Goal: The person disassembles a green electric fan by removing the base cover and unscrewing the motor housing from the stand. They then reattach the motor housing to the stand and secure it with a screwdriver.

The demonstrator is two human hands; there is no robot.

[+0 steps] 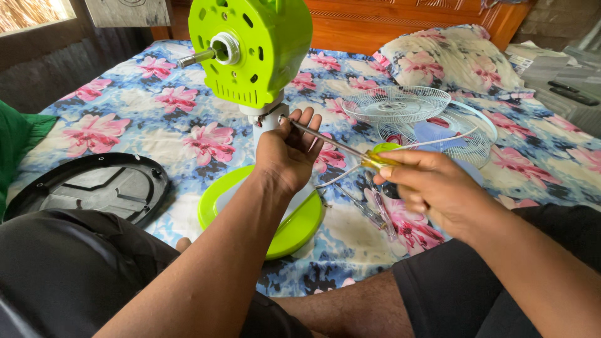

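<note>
A table fan with its guards removed is shown standing on a bed (188, 134) covered by a floral sheet. The white neck (268, 122) of the fan is clasped by the left hand (287, 153), its grip wrapped around the column just below the lime-green motor housing (250, 47). A screwdriver (338, 145) with a yellow handle is held in the right hand (432, 188), whose grip is closed on the handle; the metal shaft is directed leftward, its tip meeting the neck above the left fingers. The round green base (294, 231) rests between the knees. Two white wire guards (400, 103) lie near a floral pillow (451, 62); a black round plate (94, 184) lies at the left.
</note>
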